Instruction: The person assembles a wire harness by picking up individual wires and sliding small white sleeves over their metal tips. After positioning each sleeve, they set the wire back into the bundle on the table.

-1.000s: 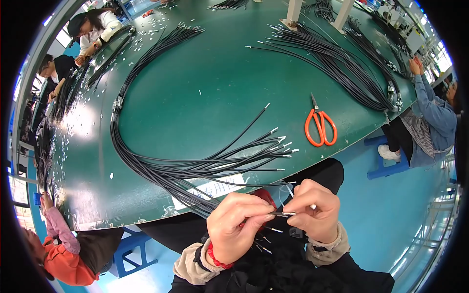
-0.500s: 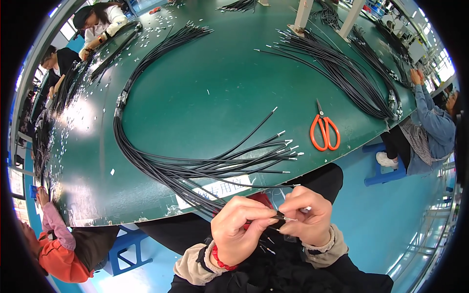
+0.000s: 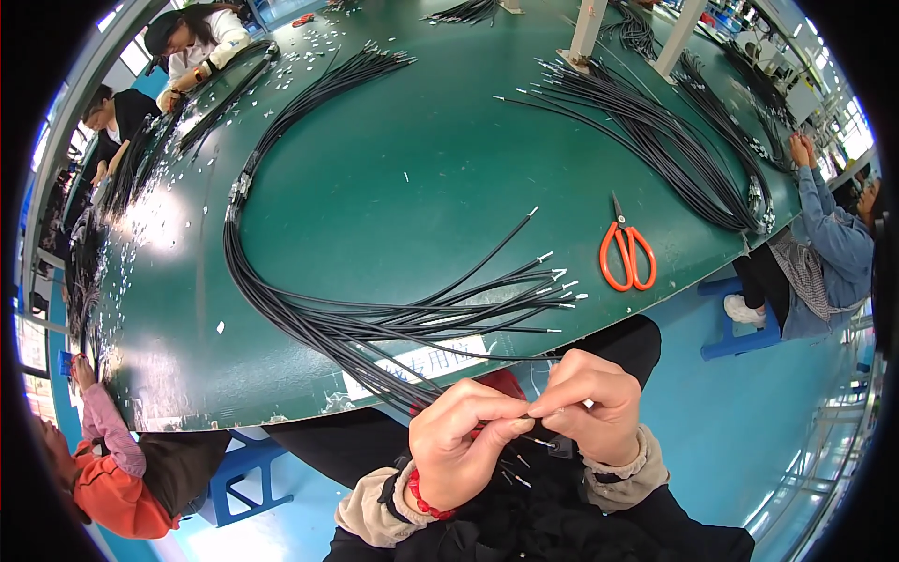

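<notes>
Green tabletop (image 3: 449,169) bears scissors (image 3: 626,262); cables (image 3: 290,318) lie left of them. Nearer than the scissors, left hand (image 3: 461,436) and right hand (image 3: 595,405) meet, each grip clamped on one cable end (image 3: 526,419).

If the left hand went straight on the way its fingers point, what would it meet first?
Most likely the right hand: its fingertips sit directly ahead of the left hand, though depth between them is unclear.

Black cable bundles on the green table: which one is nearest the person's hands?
The big curved bundle just left of the orange scissors; it runs down to the left hand, while the others lie farther off.
</notes>
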The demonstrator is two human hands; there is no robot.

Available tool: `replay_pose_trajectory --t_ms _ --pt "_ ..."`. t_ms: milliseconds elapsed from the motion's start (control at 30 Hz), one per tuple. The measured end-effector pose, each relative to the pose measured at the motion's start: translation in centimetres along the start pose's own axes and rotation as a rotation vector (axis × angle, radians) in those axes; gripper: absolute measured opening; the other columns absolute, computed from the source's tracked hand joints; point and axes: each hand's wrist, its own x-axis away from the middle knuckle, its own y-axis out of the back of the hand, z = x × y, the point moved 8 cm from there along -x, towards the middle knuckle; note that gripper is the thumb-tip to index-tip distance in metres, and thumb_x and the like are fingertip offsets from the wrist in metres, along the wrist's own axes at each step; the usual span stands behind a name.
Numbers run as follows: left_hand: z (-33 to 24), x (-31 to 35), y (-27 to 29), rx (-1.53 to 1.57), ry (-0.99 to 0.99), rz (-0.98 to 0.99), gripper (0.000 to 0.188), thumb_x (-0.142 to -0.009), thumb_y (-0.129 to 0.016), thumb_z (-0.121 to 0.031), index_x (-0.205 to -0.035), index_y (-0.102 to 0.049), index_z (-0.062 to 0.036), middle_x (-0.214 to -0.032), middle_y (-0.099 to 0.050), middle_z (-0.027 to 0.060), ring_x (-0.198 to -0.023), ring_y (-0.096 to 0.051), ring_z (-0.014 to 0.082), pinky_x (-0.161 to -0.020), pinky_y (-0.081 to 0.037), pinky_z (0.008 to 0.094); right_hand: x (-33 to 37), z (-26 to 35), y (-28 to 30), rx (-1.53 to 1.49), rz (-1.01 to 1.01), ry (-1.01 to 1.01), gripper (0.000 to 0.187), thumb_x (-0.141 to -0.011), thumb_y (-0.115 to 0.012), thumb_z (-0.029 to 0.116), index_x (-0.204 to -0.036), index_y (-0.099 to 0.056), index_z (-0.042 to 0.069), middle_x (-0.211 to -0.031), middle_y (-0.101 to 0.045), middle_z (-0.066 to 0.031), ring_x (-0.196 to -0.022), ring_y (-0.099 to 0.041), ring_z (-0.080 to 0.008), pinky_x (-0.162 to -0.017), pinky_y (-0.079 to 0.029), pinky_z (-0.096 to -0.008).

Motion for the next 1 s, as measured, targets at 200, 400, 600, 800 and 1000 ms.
replay_pose_trajectory --t_ms 200,400,600,800,1000 --pt "0.5 0.0 0.0 0.035 0.013 -0.004 0.012 -0.073 -0.069 0.004 -0.084 -0.063 0.0026 -0.077 -0.06 0.0083 -0.066 -0.057 0.012 -0.058 -0.045 0.0213 -0.2 -0.2 -0.8 0.0 0.069 -0.156 0.017 -0.076 -0.068 -0.002 -0.093 -0.066 0.0 -0.074 -0.057 -0.0038 -0.059 -0.05 -0.006 -0.05 -0.036 -0.0194" --pt "0.4 0.0 -0.3 0.022 0.007 -0.003 0.011 -0.075 -0.068 0.005 -0.084 -0.063 0.0031 -0.078 -0.06 0.0086 -0.067 -0.057 0.0122 -0.058 -0.045 0.0211 0.8 -1.4 -0.7 -0.314 -0.064 -0.384 0.012 -0.076 -0.067 -0.001 -0.087 -0.064 -0.002 -0.071 -0.058 -0.0072 -0.056 -0.052 -0.0084 -0.047 -0.037 -0.0199" --pt "0.8 0.3 -0.7 0.055 0.05 -0.002 0.011 -0.076 -0.066 0.006 -0.086 -0.062 0.0045 -0.079 -0.059 0.0091 -0.066 -0.058 0.0118 -0.057 -0.046 0.0209 1.0 -1.3 -0.3 -0.24 -0.037 -0.405 0.012 -0.078 -0.065 -0.002 -0.09 -0.064 -0.003 -0.073 -0.06 -0.0077 -0.055 -0.052 -0.0066 -0.047 -0.038 -0.0178" --pt "0.9 0.3 -0.9 0.067 0.08 0.016 0.014 -0.073 -0.068 0.007 -0.086 -0.064 0.0025 -0.077 -0.062 0.0083 -0.063 -0.06 0.0128 -0.052 -0.047 0.0212 0.7 -0.5 0.3 -0.113 -0.003 -0.225 0.013 -0.081 -0.067 0.002 -0.093 -0.065 -0.002 -0.071 -0.061 -0.0043 -0.055 -0.051 -0.0028 -0.047 -0.033 -0.0161" --pt "1.5 0.6 -0.8 0.266 0.198 0.037 0.008 -0.081 -0.06 0.008 -0.089 -0.059 0.0056 -0.08 -0.058 0.0105 -0.061 -0.058 0.0123 -0.054 -0.047 0.0209 0.5 -1.0 -0.4 0.031 0.1 -0.34 0.024 -0.082 -0.065 0.006 -0.104 -0.057 -0.002 -0.069 -0.059 -0.0075 -0.053 -0.05 -0.006 -0.048 -0.037 -0.0174"
